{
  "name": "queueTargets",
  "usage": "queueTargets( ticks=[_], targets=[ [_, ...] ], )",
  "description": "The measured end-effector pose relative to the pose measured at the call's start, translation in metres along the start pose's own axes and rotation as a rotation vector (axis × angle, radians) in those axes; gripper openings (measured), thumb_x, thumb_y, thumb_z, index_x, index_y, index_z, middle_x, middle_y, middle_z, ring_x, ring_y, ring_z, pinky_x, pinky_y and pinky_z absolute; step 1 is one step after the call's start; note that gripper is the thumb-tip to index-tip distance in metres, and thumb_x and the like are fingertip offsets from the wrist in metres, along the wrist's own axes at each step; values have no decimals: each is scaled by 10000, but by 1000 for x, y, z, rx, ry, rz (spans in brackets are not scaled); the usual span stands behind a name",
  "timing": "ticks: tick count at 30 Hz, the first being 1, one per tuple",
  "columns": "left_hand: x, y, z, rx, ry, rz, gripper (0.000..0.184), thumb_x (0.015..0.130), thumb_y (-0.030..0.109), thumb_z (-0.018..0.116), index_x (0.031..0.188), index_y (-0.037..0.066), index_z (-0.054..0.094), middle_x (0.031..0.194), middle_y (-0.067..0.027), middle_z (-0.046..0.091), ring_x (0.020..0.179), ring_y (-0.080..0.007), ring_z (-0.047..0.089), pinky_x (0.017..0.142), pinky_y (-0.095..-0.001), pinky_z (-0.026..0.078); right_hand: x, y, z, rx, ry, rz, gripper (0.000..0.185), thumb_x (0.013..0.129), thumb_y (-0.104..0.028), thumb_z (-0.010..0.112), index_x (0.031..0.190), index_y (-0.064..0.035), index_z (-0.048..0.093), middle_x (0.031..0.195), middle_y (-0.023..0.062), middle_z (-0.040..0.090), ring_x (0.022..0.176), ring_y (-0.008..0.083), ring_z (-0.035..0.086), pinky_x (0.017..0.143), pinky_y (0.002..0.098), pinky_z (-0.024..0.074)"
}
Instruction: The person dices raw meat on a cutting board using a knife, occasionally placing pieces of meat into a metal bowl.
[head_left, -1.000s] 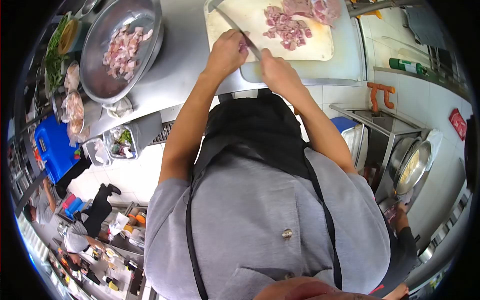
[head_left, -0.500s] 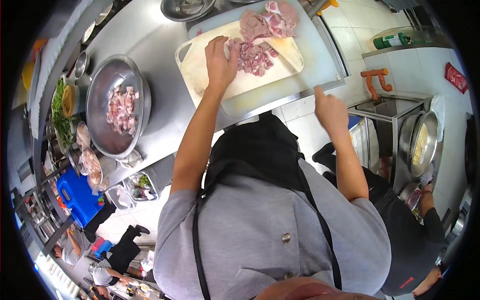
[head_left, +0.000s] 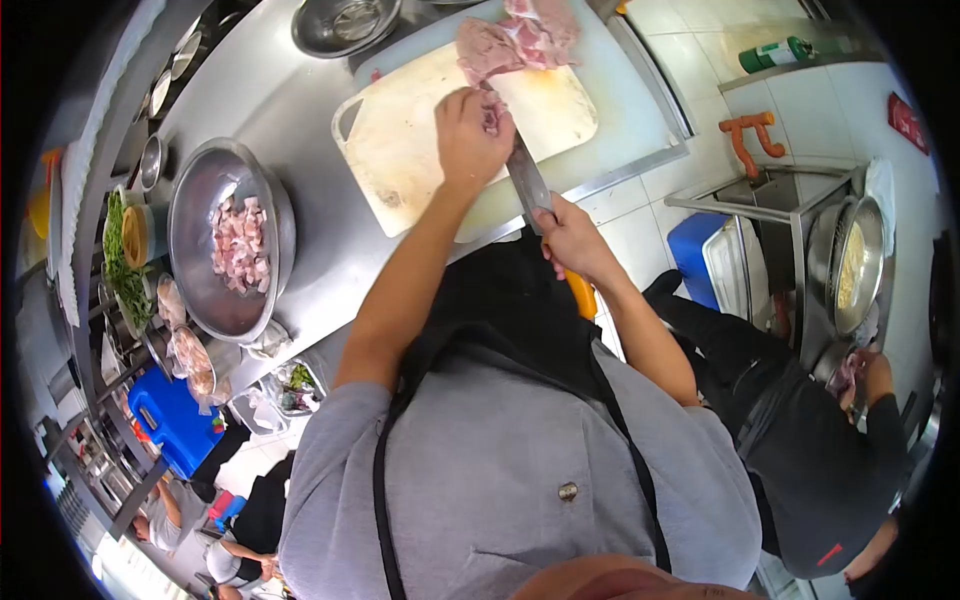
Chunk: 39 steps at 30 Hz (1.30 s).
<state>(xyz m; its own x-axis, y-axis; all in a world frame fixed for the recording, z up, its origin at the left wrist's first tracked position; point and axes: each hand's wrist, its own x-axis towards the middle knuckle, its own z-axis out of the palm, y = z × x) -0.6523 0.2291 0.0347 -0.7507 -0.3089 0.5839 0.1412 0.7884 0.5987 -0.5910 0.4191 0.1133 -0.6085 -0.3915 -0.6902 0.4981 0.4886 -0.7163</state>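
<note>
My right hand [head_left: 575, 240] grips a knife [head_left: 527, 180] with a yellow handle, its broad blade slanting up toward my left hand [head_left: 473, 138]. The fingers of my left hand are curled round diced meat [head_left: 491, 112], gathered against the blade, partly hidden by the hand. Both are over the right part of a cream cutting board [head_left: 395, 150] with a handle slot. Larger raw meat pieces [head_left: 515, 48] lie at the board's far edge. A steel bowl [head_left: 283, 220] to the left holds more diced meat [head_left: 240, 245].
Under the cream board lies a larger pale board [head_left: 635, 115]. A smaller steel bowl [head_left: 325, 40] stands at the back. On the right are a metal rack [head_left: 800, 195], an orange pipe [head_left: 752, 135] and a co-worker in black [head_left: 830, 440]. A blue container [head_left: 170, 420] is at lower left.
My right hand has come in from the right with the knife, now at the board. The spread diced meat has been gathered under my left hand against the blade.
</note>
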Motion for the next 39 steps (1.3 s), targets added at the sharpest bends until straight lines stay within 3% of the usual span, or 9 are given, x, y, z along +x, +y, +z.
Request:
queueTargets(
  ticks=[11,15,18,22,24,27,30,32,39],
  targets=[
    [-8,8,-40,-449,262,-444,262,810,17,692,1066,-34,672,1150,-183,634,1017,-311,666,865,-379,569,-14,-29,80,-98,107,-41,194,1055,-190,469,989,-7,471,566,99,521,414,193,555,391,360,462],
    [10,-2,-92,-545,535,-380,268,822,-13,696,1086,-33,660,1179,-186,606,1017,-267,674,874,-354,571,-27,-67,114,-235,93,-90,177,1056,-190,474,1069,-19,517,572,89,543,408,190,555,398,348,453],
    [28,-48,-164,-334,654,-225,267,852,4,691,1113,-10,636,1112,-144,625,968,-218,660,825,-315,552,-32,-102,151,-322,-53,-280,170,1045,-173,489,1116,-23,530,599,136,572,444,251,582,445,386,467],
    [25,-76,-280,-213,796,-276,260,906,77,714,1143,15,626,1041,-91,655,879,-160,646,773,-297,527,-6,-131,205,-564,-249,-683,188,1010,-166,523,1102,-5,492,787,299,639,783,540,601,688,572,472],
    [7,-146,-325,430,571,-306,438,918,221,739,1259,-31,629,1184,-159,676,1037,-275,668,935,-352,519,5,-140,211,-604,-188,-697,188,1006,-177,529,1071,-7,482,786,320,634,806,534,614,715,594,459],
    [1,-155,-351,769,513,-262,312,915,262,735,1078,-3,756,1159,-192,717,1116,-335,671,1014,-380,493,18,-127,164,-567,-48,-616,200,1006,-180,530,1078,2,486,774,325,630,812,547,608,724,599,459],
    [40,-89,-289,362,325,-333,267,919,238,717,1049,8,757,1030,-183,740,945,-322,715,873,-393,549,30,-83,91,-409,114,-480,201,1018,-190,525,1059,4,497,722,259,641,609,415,659,573,498,502],
    [63,-82,-224,270,83,-259,247,908,236,725,1032,26,760,955,-173,740,875,-314,722,814,-384,562,12,-68,49,-246,170,-356,182,1052,-202,495,1090,-24,504,634,48,540,442,144,525,390,304,437],
    [120,-78,-19,37,-358,-236,360,826,295,783,1024,-4,752,952,-191,750,873,-342,727,801,-382,567,-32,9,-50,-194,426,-270,174,1050,-181,495,997,-18,467,592,90,547,421,185,547,411,354,455]
  ],
)
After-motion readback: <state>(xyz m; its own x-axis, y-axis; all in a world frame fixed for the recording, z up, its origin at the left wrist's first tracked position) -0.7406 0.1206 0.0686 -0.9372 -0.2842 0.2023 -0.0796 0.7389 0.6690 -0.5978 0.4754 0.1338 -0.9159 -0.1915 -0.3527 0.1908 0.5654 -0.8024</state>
